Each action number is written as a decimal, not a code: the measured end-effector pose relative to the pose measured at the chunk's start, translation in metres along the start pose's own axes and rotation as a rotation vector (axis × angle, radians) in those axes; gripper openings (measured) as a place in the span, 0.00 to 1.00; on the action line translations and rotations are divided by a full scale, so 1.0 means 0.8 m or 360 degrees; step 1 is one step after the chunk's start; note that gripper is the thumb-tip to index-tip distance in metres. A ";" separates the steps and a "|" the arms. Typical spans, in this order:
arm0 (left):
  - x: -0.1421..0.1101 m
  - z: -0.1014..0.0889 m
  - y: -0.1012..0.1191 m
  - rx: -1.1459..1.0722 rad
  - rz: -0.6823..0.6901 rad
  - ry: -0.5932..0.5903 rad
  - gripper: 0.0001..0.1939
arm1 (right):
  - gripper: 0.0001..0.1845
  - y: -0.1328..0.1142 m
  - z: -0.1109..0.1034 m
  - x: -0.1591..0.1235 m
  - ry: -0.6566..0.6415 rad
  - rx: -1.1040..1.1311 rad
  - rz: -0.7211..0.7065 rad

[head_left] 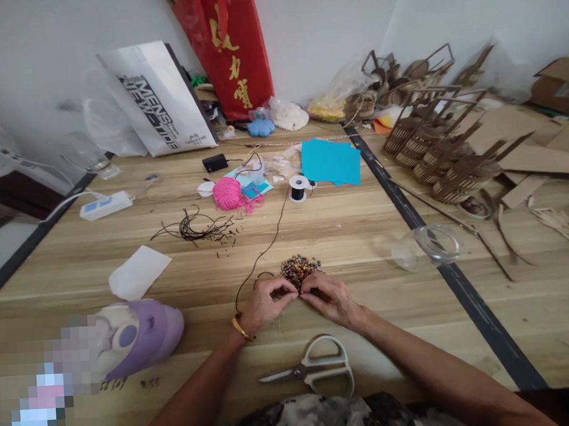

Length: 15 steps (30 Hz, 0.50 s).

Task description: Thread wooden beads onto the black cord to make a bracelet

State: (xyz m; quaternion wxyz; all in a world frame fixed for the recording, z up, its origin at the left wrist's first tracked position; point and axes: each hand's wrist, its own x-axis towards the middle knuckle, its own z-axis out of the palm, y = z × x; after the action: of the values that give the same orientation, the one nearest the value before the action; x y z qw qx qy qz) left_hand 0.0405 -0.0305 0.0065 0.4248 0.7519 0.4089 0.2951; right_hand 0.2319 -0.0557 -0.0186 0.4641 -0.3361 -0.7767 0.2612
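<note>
My left hand [265, 301] and my right hand [334, 299] meet at the fingertips, each closed in a pinch just in front of a small heap of multicoloured beads [297, 269]. Thin black cord [267, 247] trails from a white-flanged spool [298, 188] down to my left wrist, and a loop of it shows behind the left hand, which pinches it. What sits between my right fingertips is too small to make out. Nearer me lie scissors [327, 367] with pale handles, their blades slightly apart and pointing left.
Cut black cords [194, 227], pink yarn [229, 193] and blue sheets [330, 161] lie farther back. On the left are white paper [139, 271] and a purple-and-white object [148, 334]. A clear round container [436, 243] and woven baskets [434, 148] stand right.
</note>
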 end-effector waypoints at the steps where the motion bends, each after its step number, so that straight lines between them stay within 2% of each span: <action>1: 0.000 0.000 0.000 0.0002 0.0002 -0.0001 0.04 | 0.02 0.000 0.000 0.000 0.0010 0.0004 -0.0002; 15: 0.000 0.001 -0.002 -0.0029 0.0039 -0.0010 0.04 | 0.02 0.003 0.002 -0.004 -0.0017 0.0027 -0.0004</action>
State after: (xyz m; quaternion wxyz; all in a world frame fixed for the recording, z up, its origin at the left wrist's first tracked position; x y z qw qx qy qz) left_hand 0.0403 -0.0304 0.0044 0.4292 0.7539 0.3956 0.3016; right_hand 0.2324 -0.0567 -0.0225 0.4632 -0.3299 -0.7774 0.2689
